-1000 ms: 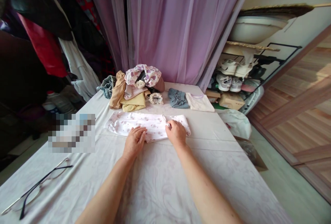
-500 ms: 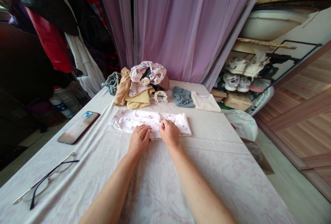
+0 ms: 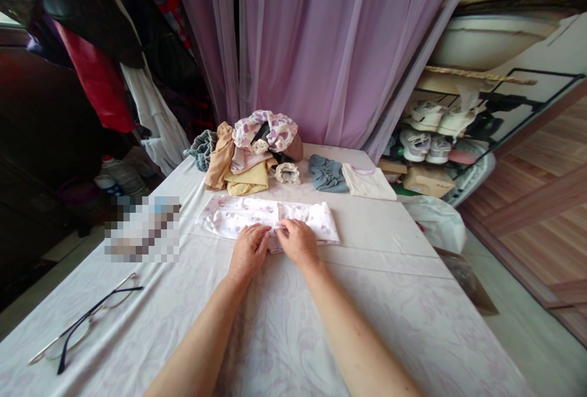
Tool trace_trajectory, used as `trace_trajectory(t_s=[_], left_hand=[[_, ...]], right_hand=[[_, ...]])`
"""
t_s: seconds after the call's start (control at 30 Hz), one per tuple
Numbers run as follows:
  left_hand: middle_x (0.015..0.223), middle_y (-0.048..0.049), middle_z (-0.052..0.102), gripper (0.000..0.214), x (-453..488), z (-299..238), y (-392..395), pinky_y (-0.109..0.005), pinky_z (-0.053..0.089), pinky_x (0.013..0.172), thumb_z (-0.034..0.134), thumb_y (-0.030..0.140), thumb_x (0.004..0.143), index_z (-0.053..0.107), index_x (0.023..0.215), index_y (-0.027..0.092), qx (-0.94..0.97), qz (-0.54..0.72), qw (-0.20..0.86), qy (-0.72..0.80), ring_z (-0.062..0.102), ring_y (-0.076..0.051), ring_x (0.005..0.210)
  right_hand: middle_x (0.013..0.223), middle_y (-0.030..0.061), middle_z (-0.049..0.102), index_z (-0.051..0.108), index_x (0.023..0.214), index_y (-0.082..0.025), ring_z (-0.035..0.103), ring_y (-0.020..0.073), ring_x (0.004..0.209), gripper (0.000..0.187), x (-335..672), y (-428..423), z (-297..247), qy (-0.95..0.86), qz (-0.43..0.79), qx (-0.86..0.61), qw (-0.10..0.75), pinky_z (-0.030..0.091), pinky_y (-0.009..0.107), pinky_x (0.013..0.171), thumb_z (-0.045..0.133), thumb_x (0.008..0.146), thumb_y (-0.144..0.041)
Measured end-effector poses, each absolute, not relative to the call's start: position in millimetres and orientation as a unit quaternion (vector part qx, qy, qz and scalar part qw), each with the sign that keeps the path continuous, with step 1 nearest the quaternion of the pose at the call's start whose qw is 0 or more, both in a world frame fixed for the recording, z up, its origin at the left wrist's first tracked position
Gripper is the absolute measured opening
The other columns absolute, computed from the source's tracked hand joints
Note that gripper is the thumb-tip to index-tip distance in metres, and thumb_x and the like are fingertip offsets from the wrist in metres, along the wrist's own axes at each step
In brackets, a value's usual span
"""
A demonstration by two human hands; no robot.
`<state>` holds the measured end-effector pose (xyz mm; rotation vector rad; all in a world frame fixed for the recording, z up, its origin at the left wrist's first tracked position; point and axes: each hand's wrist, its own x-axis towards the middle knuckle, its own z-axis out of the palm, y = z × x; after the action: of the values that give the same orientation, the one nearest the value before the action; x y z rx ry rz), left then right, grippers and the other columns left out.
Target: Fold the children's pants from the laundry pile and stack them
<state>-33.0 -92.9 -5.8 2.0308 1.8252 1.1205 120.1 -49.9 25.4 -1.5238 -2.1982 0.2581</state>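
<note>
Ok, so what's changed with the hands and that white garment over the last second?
The right hand has slid left, closer to the left hand, and now rests on the white printed garment, with a flap of the fabric lying across its middle. The left hand has barely moved. The pile of clothes and the glasses stayed where they were.
</note>
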Motion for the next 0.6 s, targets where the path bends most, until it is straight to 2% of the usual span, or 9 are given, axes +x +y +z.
trace_trajectory(t_s=[0.17, 0.27, 0.37, 0.5, 0.6], left_hand=[[0.124, -0.0074, 0.068, 0.033, -31, 1, -97, -0.053, 0.036, 0.110, 0.046, 0.029, 0.093, 0.067, 0.118, 0.025, 0.714, 0.332, 0.093, 0.609, 0.056, -0.026, 0.122], [0.133, -0.0065, 0.062, 0.038, -26, 8, -99, -0.061, 0.027, 0.112, 0.048, 0.032, 0.093, 0.061, 0.128, 0.029, 0.718, 0.283, 0.091, 0.630, 0.049, -0.029, 0.130], [0.133, -0.0063, 0.062, 0.041, -20, 16, -98, -0.064, 0.022, 0.113, 0.049, 0.036, 0.093, 0.057, 0.133, 0.030, 0.720, 0.248, 0.096, 0.641, 0.047, -0.030, 0.131], [0.120, -0.0075, 0.069, 0.037, -13, 27, -89, -0.061, 0.021, 0.113, 0.056, 0.039, 0.089, 0.063, 0.125, 0.032, 0.735, 0.216, 0.074, 0.639, 0.055, -0.031, 0.120], [0.108, -0.0072, 0.072, 0.027, -7, 34, -80, -0.058, 0.025, 0.110, 0.055, 0.041, 0.090, 0.071, 0.109, 0.031, 0.726, 0.190, 0.068, 0.657, 0.059, -0.030, 0.111]], right_hand=[[0.100, 0.0043, 0.073, 0.070, 0.101, -0.022, 0.065, 0.0163, 0.088, 0.027, 171, -30, 37, -0.697, 0.074, -0.663, 0.263, 0.041, 0.024, 0.075, 0.044, 0.094, -0.029], [0.109, 0.0066, 0.072, 0.065, 0.114, -0.020, 0.065, 0.0186, 0.096, 0.030, 209, -13, 39, -0.627, 0.075, -0.740, 0.232, 0.043, 0.026, 0.076, 0.048, 0.091, -0.028], [0.110, 0.0061, 0.073, 0.060, 0.123, -0.020, 0.066, 0.0219, 0.100, 0.040, 232, -3, 36, -0.608, 0.128, -0.764, 0.173, 0.046, 0.028, 0.078, 0.053, 0.088, -0.037], [0.111, 0.0073, 0.073, 0.061, 0.126, -0.022, 0.067, 0.0242, 0.102, 0.046, 239, 2, 30, -0.605, 0.175, -0.765, 0.135, 0.047, 0.030, 0.079, 0.055, 0.086, -0.044], [0.114, 0.0093, 0.072, 0.063, 0.124, -0.021, 0.067, 0.0239, 0.102, 0.047, 237, 4, 29, -0.605, 0.180, -0.764, 0.134, 0.048, 0.030, 0.079, 0.053, 0.087, -0.049]])
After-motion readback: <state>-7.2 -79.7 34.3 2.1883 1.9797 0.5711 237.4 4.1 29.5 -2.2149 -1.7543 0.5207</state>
